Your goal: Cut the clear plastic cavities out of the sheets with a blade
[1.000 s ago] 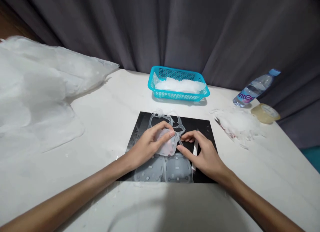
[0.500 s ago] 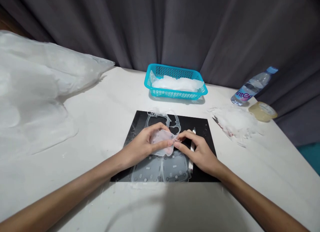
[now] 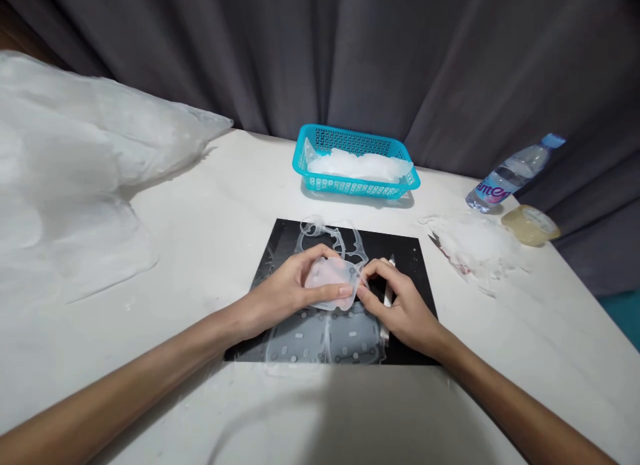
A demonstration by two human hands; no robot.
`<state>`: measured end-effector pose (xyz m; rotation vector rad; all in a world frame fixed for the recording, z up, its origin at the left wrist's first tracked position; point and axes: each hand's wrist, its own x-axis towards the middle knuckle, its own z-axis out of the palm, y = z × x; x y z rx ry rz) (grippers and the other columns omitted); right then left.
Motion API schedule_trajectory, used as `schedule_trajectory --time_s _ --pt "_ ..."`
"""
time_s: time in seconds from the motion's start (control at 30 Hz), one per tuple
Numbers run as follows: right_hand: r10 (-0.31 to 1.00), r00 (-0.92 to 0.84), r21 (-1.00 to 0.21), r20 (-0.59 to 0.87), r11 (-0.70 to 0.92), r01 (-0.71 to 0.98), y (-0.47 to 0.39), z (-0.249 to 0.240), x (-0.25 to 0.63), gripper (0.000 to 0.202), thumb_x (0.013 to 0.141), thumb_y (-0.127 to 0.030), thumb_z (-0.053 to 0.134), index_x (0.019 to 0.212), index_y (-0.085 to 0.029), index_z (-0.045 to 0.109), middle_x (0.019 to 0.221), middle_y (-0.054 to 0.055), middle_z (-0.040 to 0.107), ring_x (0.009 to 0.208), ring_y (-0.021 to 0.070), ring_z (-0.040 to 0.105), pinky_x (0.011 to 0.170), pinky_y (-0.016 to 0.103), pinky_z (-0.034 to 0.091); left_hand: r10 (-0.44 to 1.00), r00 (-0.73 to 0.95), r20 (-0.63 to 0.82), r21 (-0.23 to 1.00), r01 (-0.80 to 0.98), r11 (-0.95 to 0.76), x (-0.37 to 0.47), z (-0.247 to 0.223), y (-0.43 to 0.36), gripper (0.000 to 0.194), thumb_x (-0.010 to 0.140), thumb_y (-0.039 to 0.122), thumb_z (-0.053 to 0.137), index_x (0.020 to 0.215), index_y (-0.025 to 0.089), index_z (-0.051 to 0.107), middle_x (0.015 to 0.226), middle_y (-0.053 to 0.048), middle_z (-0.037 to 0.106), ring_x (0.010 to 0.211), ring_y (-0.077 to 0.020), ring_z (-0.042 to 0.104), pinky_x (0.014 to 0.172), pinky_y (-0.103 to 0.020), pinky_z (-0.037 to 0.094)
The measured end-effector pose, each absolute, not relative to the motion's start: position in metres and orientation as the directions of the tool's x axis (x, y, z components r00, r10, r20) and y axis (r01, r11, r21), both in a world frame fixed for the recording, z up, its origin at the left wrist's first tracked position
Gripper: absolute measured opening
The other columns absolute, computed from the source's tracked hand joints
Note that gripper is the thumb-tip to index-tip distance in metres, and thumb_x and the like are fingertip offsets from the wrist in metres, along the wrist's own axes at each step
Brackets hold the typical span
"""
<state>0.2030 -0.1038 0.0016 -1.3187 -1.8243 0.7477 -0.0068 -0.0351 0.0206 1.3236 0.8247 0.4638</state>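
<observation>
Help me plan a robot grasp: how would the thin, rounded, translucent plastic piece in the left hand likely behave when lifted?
The piece is probably light, since it looks thin and see-through. It seems fairly stiff: gripped at one side by the left hand, it shows no clear droop. It might flex at its thin edge, beside the right hand, when pinched.

1 basket (image 3: 357, 185) behind the mat (image 3: 416, 278), bag (image 3: 90, 138) to the left, bottle (image 3: 515, 175) and tape roll (image 3: 529, 226) right.
</observation>
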Motion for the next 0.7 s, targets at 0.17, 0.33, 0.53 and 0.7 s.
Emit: schedule_trajectory --time_s 0.17,0.33,0.53,0.7 --pt "0.949 -0.084 -0.700 0.304 0.283 0.655 -0.099 -0.006 0.204 0.013 0.088 -0.012 0.054 0.082 -0.023 0.050 0.081 0.000 0.058 0.080 0.0191 0.053 0.076 0.034 0.042 0.589 0.741 -0.322 0.945 0.212 0.249 -0.017 0.021 -0.030 0.035 0.079 0.037 0.086 0.099 0.019 0.064 0.078 0.002 0.070 0.070 -0.0143 0.066 0.063 -0.024 0.050" --pt "0.958 0.178 -0.756 0.225 0.057 0.652 -0.088 -0.013 0.216 0.010 0.085 -0.018 0.056 0.078 -0.023 0.050 0.074 -0.002 0.052 0.071 0.0176 0.049 0.068 0.032 0.039 0.350 0.812 -0.468 0.881 0.398 0.256 -0.037 0.044 -0.026 0.028 0.082 0.035 0.084 0.098 0.021 0.067 0.082 0.001 0.073 0.071 -0.0162 0.069 0.065 -0.024 0.054" --pt "0.953 0.163 -0.773 0.254 0.099 0.627 -0.090 -0.018 0.222 0.019 0.091 -0.025 0.058 0.109 -0.020 0.054 0.087 0.001 0.060 0.074 0.0172 0.052 0.073 0.033 0.045 0.463 0.812 -0.355 0.935 0.311 0.172 -0.040 0.045 -0.022 0.026 0.086 0.036 0.082 0.102 0.021 0.068 0.087 0.000 0.072 0.077 -0.0158 0.069 0.067 -0.022 0.052" --pt "0.937 0.176 -0.791 0.300 0.141 0.595 -0.092 -0.017 0.230 0.029 0.096 -0.027 0.055 0.123 -0.019 0.049 0.091 0.001 0.059 0.072 0.0154 0.054 0.070 0.031 0.047 0.504 0.799 -0.328 0.945 0.278 0.173 -0.039 0.040 -0.022 0.027 0.088 0.039 0.080 0.101 0.019 0.067 0.086 0.000 0.070 0.076 -0.0151 0.066 0.067 -0.023 0.052"
